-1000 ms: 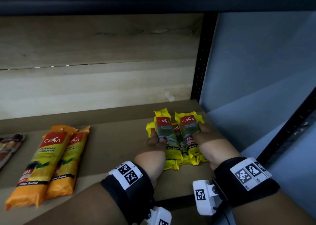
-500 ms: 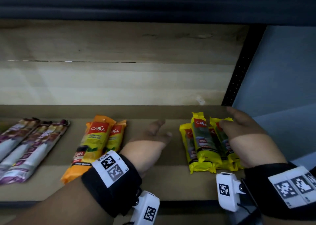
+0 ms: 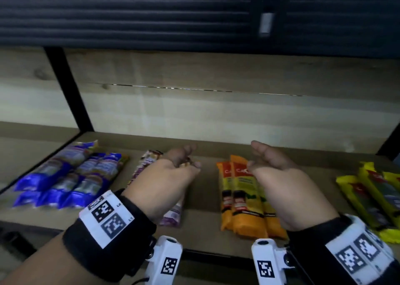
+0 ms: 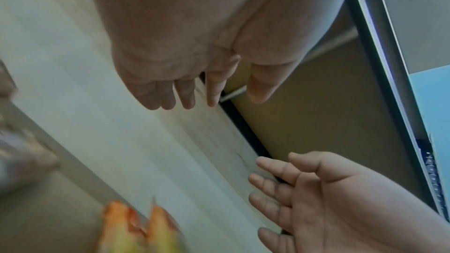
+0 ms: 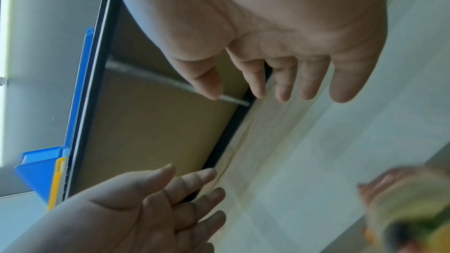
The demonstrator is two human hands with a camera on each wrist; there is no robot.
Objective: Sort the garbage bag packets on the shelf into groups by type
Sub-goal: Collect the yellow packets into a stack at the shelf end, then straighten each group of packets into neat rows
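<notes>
Four groups of packets lie on the shelf point(image 3: 201, 198). Blue packets point(image 3: 65, 180) are at the left, purple-and-white packets point(image 3: 171, 215) lie partly under my left hand, orange packets point(image 3: 240, 198) are in the middle, and yellow packets point(image 3: 374, 196) are at the right. My left hand point(image 3: 173, 176) hovers over the purple packets with loose, empty fingers point(image 4: 187, 93). My right hand point(image 3: 277, 170) hovers over the orange packets, its fingers point(image 5: 282, 86) straight and empty. Each wrist view shows both hands spread and the orange packets point(image 4: 136, 228) blurred at the bottom.
A black upright post point(image 3: 69, 90) stands at the back left and another at the far right point(image 3: 389, 141). The pale wooden back wall point(image 3: 216, 111) closes the shelf. The dark shelf above point(image 3: 194, 14) overhangs. A blue bin point(image 5: 41, 172) shows beyond the shelf frame.
Both hands have let go of the yellow packets and moved left along the shelf. The view has swung left, bringing the purple and blue packets into sight.
</notes>
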